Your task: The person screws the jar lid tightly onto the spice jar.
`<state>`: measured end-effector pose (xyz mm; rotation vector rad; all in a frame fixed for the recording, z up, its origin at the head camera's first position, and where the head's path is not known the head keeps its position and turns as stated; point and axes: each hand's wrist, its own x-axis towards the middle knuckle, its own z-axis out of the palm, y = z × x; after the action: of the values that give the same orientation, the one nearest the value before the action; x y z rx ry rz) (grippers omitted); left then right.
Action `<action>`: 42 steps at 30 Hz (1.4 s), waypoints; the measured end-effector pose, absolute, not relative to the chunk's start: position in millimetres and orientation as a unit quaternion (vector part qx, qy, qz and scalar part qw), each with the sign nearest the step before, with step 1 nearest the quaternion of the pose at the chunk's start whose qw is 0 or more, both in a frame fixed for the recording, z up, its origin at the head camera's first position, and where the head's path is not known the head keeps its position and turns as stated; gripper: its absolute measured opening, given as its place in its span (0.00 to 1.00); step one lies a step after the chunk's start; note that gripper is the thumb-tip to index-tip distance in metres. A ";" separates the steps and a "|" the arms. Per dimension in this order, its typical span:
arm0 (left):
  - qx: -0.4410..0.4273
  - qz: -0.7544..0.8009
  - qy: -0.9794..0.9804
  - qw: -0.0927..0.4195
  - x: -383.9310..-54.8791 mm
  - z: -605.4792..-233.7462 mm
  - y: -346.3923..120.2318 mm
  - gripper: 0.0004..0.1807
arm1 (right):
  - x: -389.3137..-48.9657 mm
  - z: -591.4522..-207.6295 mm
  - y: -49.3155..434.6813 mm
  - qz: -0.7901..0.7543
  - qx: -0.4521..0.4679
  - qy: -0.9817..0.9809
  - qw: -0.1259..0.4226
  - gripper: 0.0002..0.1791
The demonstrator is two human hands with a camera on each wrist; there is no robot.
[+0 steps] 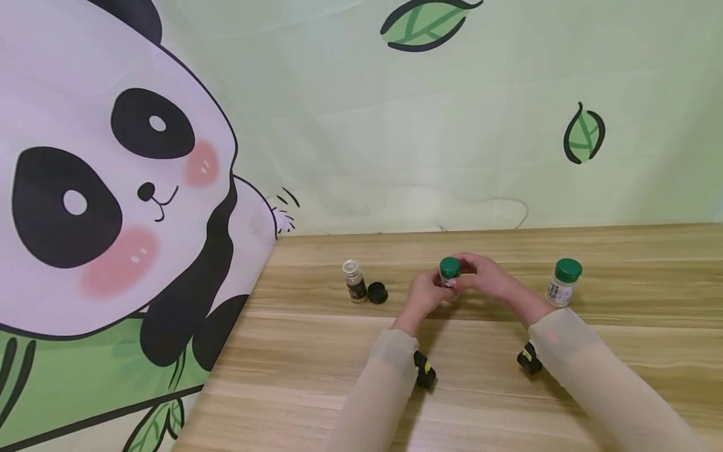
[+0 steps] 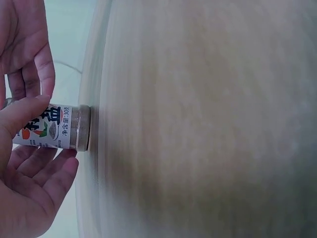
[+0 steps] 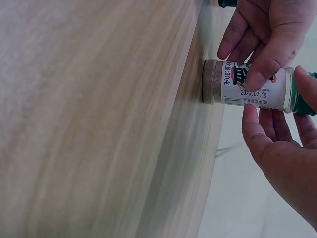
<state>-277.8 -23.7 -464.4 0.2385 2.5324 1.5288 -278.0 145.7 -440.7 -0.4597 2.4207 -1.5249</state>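
Note:
A small seasoning jar (image 1: 449, 269) with a green cap stands between both hands at the middle of the table. My left hand (image 1: 426, 295) holds its body, thumb across the white label in the left wrist view. From the other side my right hand (image 1: 482, 276) grips the jar's upper part, and its thumb lies by the green cap (image 3: 301, 96) in the right wrist view. Brownish powder (image 2: 83, 128) shows through the jar's clear base end. The cap is on, and fingers cover part of the label.
To the left stands an uncapped clear jar (image 1: 354, 284) with a dark label, beside a black cap (image 1: 377, 292). Another green-capped jar (image 1: 563, 282) stands upright on the right, beyond the right forearm. A panda-printed cloth (image 1: 361, 125) hangs behind the wooden table (image 1: 282, 376).

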 end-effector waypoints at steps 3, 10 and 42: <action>0.079 0.514 0.850 0.085 -278.6 -464.8 -22.8 0.19 | -277.4 -439.1 144.0 -0.523 -0.154 0.830 0.120 0.32; 0.082 0.530 0.838 0.102 -278.7 -463.5 -23.3 0.33 | -277.3 -440.0 143.4 -0.502 -0.150 0.843 0.122 0.35; 0.143 0.402 0.904 -0.006 -231.8 -434.6 -73.3 0.27 | -224.3 -418.7 162.4 -0.406 -0.127 0.905 0.027 0.26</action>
<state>-231.8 -73.3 -434.6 0.4506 2.8527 1.2678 -224.3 162.4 -418.7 -0.3909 2.7937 -1.2537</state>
